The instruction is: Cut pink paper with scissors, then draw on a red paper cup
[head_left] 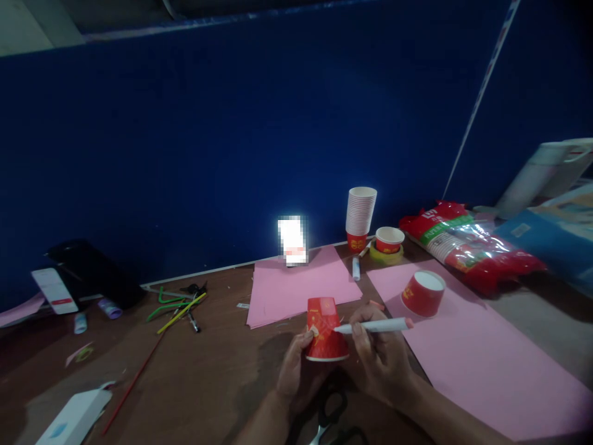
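My left hand (295, 364) is closed on a red paper cup (327, 346) with yellow print, held upside down with its white rim at the bottom. In my right hand (377, 358) a white marker (380, 325) lies almost level, its tip at the right side of the cup. Whether the tip touches the cup I cannot tell. Below the hands, on the brown table (222, 371), lie scissors with black handles (332, 408), partly cut off by the frame's lower edge.
Pink paper sheets (301, 284) lie ahead and to the right, with another red paper cup (424, 295) on the right one. Behind stand a cup stack (361, 213) and a red plastic bag (467, 241). Colored straws (180, 312) and a white box (76, 417) lie left.
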`<state>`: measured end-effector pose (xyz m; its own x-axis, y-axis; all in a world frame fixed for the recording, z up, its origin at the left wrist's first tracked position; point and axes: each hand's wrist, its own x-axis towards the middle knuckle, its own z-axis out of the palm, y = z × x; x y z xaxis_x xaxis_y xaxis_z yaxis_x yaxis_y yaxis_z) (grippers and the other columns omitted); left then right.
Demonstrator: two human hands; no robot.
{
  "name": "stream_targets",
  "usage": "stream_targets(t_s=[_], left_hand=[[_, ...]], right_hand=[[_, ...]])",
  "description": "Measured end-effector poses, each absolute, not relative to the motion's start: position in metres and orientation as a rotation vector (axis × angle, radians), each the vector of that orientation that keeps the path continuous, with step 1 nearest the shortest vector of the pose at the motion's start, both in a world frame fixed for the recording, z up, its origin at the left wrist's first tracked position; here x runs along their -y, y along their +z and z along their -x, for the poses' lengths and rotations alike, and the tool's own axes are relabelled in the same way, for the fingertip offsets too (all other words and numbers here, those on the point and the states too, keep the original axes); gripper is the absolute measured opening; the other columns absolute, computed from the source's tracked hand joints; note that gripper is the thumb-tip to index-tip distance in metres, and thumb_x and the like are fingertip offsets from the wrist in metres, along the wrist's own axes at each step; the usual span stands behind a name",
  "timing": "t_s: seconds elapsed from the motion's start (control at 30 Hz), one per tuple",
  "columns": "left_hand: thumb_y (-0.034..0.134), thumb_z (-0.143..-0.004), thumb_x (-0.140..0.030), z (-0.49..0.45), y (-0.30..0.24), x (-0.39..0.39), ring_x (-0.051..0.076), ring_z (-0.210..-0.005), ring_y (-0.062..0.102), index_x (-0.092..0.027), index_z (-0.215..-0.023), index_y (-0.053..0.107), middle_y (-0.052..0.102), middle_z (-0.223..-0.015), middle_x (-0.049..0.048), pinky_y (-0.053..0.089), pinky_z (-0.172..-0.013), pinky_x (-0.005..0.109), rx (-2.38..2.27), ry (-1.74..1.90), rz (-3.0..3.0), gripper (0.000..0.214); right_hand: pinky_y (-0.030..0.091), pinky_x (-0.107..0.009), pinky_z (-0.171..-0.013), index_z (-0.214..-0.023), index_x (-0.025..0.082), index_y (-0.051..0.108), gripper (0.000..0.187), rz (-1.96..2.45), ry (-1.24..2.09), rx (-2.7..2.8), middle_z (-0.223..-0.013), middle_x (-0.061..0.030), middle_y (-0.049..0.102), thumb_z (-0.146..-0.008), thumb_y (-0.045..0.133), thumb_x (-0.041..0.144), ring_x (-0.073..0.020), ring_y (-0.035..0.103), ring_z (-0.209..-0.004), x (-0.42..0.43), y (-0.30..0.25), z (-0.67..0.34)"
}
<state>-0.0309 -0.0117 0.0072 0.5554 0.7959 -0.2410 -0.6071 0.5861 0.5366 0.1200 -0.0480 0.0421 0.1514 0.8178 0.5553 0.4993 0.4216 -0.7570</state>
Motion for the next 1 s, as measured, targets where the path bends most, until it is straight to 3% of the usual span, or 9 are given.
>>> stream_targets(t_s=[0.33,0.77,1.0], left_hand=[[0.064,-0.073,-0.035,0.0297,0.0088,0.0141,0.031,-0.1,0.061,-0.011,-0.093,0.068,0.07,-0.093,0.0112,0.039,-0.098,0.043,-0.514,0.848,-0.427,0.031],[0.062,-0.076,-0.03,0.0299,0.0051,0.0135,0.027,-0.098,0.061,-0.012,-0.087,0.068,0.069,-0.09,0.0098,0.039,-0.097,0.04,-0.468,0.874,-0.459,0.022],[0.062,-0.076,-0.031,0.0304,0.0072,0.0146,0.028,-0.097,0.062,-0.01,-0.092,0.068,0.07,-0.091,0.0113,0.04,-0.097,0.041,-0.47,0.861,-0.482,0.027]], right_hand=[[0.04,-0.03,-0.057,-0.075,0.021,0.051,0.013,1.205,0.34,1.515,-0.064,0.0005,0.055,-0.086,0.047,0.016,-0.0156,0.052,-0.058,0.0485,0.0446,-0.1209],[0.037,-0.026,-0.049,-0.076,0.021,0.048,0.017,1.217,0.395,1.49,-0.059,0.0032,0.047,-0.091,0.043,0.023,-0.0124,0.047,-0.051,0.051,0.0419,-0.1164],[0.043,-0.025,-0.05,-0.079,0.022,0.048,0.016,1.137,0.435,1.341,-0.066,0.0022,0.05,-0.094,0.042,0.023,-0.0126,0.05,-0.055,0.0495,0.0409,-0.1154]])
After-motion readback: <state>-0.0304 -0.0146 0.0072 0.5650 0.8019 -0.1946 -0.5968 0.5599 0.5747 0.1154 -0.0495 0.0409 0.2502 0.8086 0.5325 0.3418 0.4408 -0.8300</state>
